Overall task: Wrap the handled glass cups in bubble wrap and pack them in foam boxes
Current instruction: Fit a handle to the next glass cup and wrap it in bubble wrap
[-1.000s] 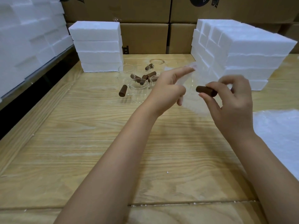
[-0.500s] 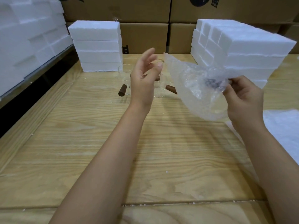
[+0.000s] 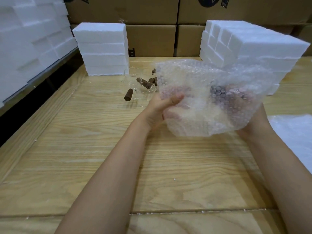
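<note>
The cup [image 3: 219,97], dark handle lying crosswise nearer the right hand [image 3: 253,123], hangs inside the bubble wrap [image 3: 194,76] over the bench [image 3: 84,149] middle; the left hand [image 3: 160,108] pinches the wrap's left edge, while the right fingers are hidden.

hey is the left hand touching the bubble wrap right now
Touching. The head view shows the left hand holding the bubble wrap at its left edge, thumb lying on its front.

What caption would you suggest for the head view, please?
Left hand and right hand hold bubble wrap around a brown-handled cup above the wooden table, unwrapped cups behind.
</note>
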A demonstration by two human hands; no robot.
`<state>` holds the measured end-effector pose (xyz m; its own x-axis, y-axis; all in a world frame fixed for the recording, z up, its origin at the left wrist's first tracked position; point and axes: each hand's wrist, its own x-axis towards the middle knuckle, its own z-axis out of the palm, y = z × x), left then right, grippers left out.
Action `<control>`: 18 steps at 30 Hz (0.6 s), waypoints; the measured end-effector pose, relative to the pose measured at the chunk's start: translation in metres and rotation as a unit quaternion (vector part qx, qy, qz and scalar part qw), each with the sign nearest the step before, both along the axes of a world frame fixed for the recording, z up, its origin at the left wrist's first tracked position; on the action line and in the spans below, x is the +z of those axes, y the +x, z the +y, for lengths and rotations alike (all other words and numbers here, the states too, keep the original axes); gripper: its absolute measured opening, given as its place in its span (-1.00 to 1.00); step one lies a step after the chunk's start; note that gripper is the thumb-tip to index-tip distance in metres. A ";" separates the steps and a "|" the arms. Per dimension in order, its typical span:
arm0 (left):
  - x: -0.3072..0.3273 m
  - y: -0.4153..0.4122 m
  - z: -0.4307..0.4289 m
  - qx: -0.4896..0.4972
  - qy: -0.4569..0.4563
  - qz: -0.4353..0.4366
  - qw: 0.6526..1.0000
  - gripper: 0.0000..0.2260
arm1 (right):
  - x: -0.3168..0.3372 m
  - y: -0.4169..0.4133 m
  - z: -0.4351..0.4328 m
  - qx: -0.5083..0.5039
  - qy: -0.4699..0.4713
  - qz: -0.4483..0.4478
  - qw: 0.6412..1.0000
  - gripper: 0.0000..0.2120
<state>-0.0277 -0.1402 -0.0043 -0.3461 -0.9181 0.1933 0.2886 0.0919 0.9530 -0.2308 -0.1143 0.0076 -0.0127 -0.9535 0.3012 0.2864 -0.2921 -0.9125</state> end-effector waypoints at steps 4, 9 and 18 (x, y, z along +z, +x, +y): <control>-0.011 -0.009 -0.001 0.023 -0.013 -0.003 1.000 -0.28 | -0.008 0.009 0.000 -0.043 -0.003 -0.033 0.999 -0.50; -0.014 -0.023 0.001 0.067 0.014 0.050 0.996 -0.44 | -0.012 0.027 -0.001 -0.142 0.047 -0.056 0.987 -0.71; -0.015 -0.031 0.005 0.074 0.039 0.151 0.985 -0.64 | -0.025 0.049 0.007 -0.161 -0.055 0.145 0.975 -0.92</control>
<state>-0.0592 -0.1354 -0.0189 -0.1455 -0.9703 0.1932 0.5483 0.0835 0.8321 -0.1816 -0.1070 -0.0172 -0.2048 -0.8760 0.4367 -0.1011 -0.4248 -0.8996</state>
